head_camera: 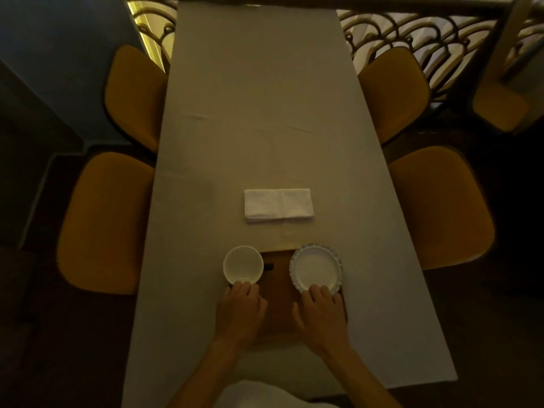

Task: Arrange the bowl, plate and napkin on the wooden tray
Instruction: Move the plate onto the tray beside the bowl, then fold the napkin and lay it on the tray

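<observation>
A dark wooden tray (279, 301) lies near the table's front edge, dim and partly covered by my hands. A white bowl (243, 264) sits at the tray's left edge, overlapping the tablecloth. My left hand (240, 310) touches the bowl's near rim with its fingertips. A white plate (316, 267) with a scalloped rim rests on the tray's far right corner. My right hand (319, 312) has its fingers on the plate's near rim. A folded white napkin (278, 204) lies on the cloth beyond the tray, apart from both hands.
The long table (265, 98) has a pale cloth. Two mustard-yellow chairs stand on the left (106, 222) and two on the right (441, 207). An ornate metal railing (426, 33) runs behind the far end.
</observation>
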### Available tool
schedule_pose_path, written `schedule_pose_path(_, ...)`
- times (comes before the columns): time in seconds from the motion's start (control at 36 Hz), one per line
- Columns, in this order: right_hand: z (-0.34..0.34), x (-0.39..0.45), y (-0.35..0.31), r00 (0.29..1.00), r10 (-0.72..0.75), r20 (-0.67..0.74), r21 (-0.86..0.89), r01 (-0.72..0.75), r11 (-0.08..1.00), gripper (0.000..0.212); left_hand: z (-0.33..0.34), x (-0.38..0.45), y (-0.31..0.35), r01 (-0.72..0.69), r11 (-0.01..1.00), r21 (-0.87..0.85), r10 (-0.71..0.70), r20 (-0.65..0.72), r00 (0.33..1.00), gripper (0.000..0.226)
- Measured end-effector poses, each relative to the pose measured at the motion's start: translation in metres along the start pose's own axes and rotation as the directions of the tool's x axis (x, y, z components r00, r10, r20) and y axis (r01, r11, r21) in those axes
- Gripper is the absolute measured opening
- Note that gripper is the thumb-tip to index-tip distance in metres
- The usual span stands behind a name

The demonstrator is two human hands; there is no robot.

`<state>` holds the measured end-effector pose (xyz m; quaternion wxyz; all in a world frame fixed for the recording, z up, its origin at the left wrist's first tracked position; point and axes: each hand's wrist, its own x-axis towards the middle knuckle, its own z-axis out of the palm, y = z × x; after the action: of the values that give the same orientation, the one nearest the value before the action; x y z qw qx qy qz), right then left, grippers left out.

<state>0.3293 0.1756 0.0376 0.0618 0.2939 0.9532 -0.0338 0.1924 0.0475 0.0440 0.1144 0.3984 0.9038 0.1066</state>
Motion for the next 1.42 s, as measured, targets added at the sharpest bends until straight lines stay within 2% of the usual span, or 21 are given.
schedule_pose_path(0.11,0.005,0.017,0.005,1.000,-0.014,-0.003,0.012,0.014,1.000,0.023,0.004,0.021,-0.005,0.032,0.999,-0.018,-0.032,-0.010,0.999,0.018)
schedule_pose_path(0.31,0.008,0.056,0.026,0.999,-0.027,-0.020,0.059,0.028,0.998,0.025,0.002,0.060,-0.019,0.174,0.984,-0.047,-0.174,0.001,0.985,0.022)
schedule_pose_path(0.53,0.000,0.107,0.051,0.999,-0.049,0.001,0.008,0.049,0.999,0.030,0.000,0.105,-0.025,0.213,0.977,-0.028,-0.213,-0.009,0.977,0.018)
schedule_pose_path(0.64,-0.001,0.131,0.059,0.999,-0.030,-0.036,0.025,0.031,0.999,0.029,0.001,0.126,-0.026,0.224,0.974,-0.041,-0.226,-0.027,0.974,0.019)
schedule_pose_path(0.94,0.001,0.191,0.069,0.999,0.008,0.034,0.046,-0.010,0.999,0.027,0.014,0.179,-0.027,0.216,0.976,-0.015,-0.216,-0.001,0.976,0.015)
schedule_pose_path(1.17,0.013,0.226,0.078,0.996,0.043,0.084,0.056,-0.048,0.997,0.029,0.031,0.205,-0.024,0.136,0.991,-0.001,-0.136,-0.033,0.990,0.016)
schedule_pose_path(1.42,0.033,0.257,0.091,0.974,0.092,0.209,0.015,-0.097,0.995,0.036,0.054,0.236,-0.020,0.077,0.997,-0.008,-0.077,0.016,0.997,0.018)
